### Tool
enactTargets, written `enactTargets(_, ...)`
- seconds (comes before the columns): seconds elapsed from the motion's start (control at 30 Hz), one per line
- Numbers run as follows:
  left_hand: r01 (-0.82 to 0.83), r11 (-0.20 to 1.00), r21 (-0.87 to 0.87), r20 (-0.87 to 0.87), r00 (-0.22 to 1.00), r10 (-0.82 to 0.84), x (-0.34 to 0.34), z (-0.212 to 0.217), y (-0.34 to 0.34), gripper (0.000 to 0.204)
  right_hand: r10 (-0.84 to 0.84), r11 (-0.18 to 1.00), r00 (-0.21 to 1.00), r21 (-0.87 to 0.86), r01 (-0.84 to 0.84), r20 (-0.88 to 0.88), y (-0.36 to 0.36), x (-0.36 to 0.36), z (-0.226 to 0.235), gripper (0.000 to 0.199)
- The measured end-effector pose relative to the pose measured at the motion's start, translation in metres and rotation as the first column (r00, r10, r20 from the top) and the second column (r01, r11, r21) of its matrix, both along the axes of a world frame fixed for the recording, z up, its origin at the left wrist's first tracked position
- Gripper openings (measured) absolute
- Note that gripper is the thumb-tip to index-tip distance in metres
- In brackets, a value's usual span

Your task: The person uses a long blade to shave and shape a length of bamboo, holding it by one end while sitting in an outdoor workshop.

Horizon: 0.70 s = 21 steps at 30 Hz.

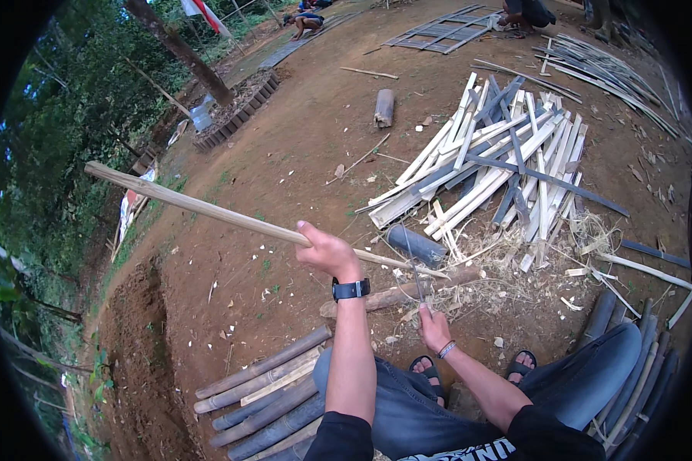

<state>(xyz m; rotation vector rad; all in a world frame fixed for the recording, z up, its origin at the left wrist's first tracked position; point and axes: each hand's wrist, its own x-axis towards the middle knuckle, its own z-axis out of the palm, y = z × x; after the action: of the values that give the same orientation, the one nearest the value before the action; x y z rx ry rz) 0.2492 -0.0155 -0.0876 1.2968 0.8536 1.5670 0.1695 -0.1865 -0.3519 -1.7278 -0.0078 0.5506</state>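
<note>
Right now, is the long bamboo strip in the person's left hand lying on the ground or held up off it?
Held up. The left hand grips the bamboo strip, whose far end slants up left above the dirt; its near end rests by the log.

Wood, dirt and cloth, almost all of it dull and rough

The long stick [208, 209] is pale, dry bamboo with a smooth, matt skin. The pile of split strips [484, 161] is bamboo too, creamy inside and grey-blue on the outside. The poles [261, 384] lying on the ground are dull grey bamboo. The log [396, 294] looks like rough brown wood. The blade [417, 269] is thin dark metal, not shiny. The ground [284, 154] is bare brown dirt, crumbly, with dry stringy shavings [515, 269] on it. The trousers [592, 376] are blue denim cloth. The watch [351, 289] has a black matt band. The sandals [425, 369] have dark straps.
</note>
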Motion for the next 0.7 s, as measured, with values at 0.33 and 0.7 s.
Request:
enactTargets(0.33, -0.044, 0.997, 0.067, -0.008, 0.999, 0.044, 0.012, 0.018, -0.022, 0.051, -0.065, 0.985, 0.912, 0.118, 0.122, -0.405, -0.026, 0.008, 0.013, 0.055)
enactTargets(0.7, 0.012, 0.999, 0.041, -0.012, 1.0, -0.012, 0.023, 0.013, -0.028, 0.042, -0.19, 0.979, 0.852, -0.024, 0.204, -0.488, -0.039, 0.028, -0.059, 0.064)
